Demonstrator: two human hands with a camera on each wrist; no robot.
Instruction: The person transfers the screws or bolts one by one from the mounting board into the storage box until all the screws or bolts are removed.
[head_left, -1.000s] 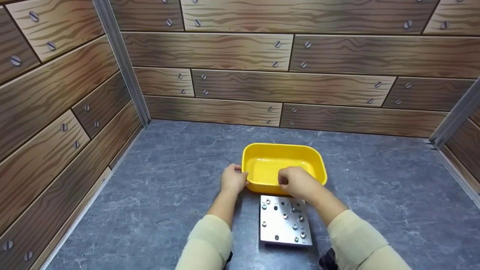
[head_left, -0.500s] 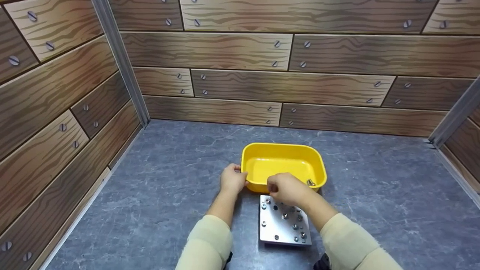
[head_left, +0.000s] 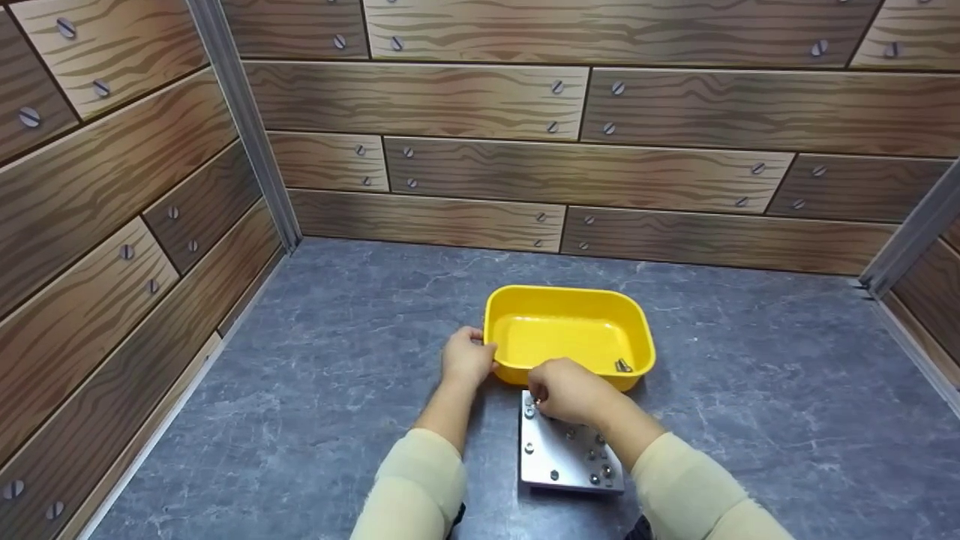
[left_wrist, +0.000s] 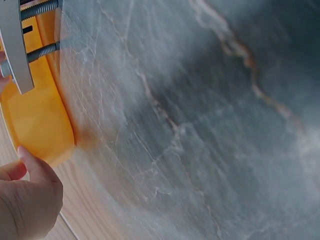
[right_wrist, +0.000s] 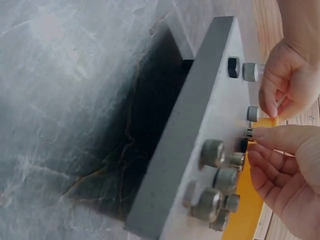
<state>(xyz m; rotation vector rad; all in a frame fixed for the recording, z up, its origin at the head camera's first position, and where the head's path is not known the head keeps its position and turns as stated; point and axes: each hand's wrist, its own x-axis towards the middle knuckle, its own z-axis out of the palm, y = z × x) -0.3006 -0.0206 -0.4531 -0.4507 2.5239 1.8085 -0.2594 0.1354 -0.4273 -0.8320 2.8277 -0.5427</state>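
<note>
My left hand grips the left rim of a yellow plastic tub. In front of the tub stands a silver metal plate with several bolts in its top. Bolt shanks stick out beneath the plate in the left wrist view. My right hand is over the plate's far left corner, and its thumb and fingers pinch a small bolt there. The right hand covers part of the plate's far end in the head view. Loose bolts lie in the tub's near right corner.
The grey marbled tabletop surrounds the tub and plate. Wood-patterned panels form walls at the back and sides, with metal posts at the corners.
My right hand has moved from over the tub's near edge, left and toward me, onto the plate's far left corner. Loose bolts in the tub came into view. The left hand has stayed put.
</note>
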